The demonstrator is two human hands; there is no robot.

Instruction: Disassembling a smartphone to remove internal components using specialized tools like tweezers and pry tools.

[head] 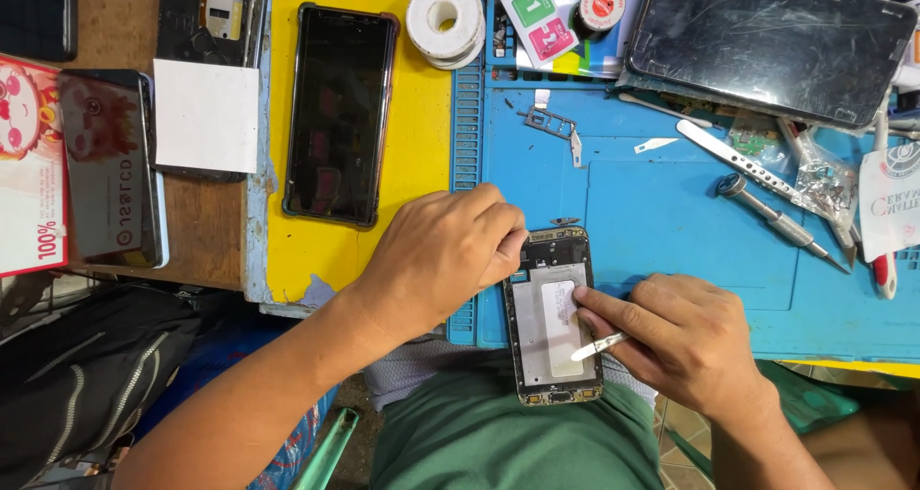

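Note:
An opened phone frame point(550, 318), back cover off, lies half over the near edge of the blue work mat point(661, 212). My left hand point(443, 255) grips its upper left corner and side. My right hand point(676, 337) rests at the frame's right side, its forefinger on the silver plate inside, and it pinches a thin white pry tool point(598, 346) whose tip lies against the frame's right edge.
A black phone point(338, 113) lies on the yellow board, with a white tape roll point(445, 19) behind it. Tweezers point(733, 157), a small screwdriver point(781, 222), a dark tablet point(776, 45) and a SIM tray point(548, 121) sit on the mat. Other phones point(110, 164) lie at left.

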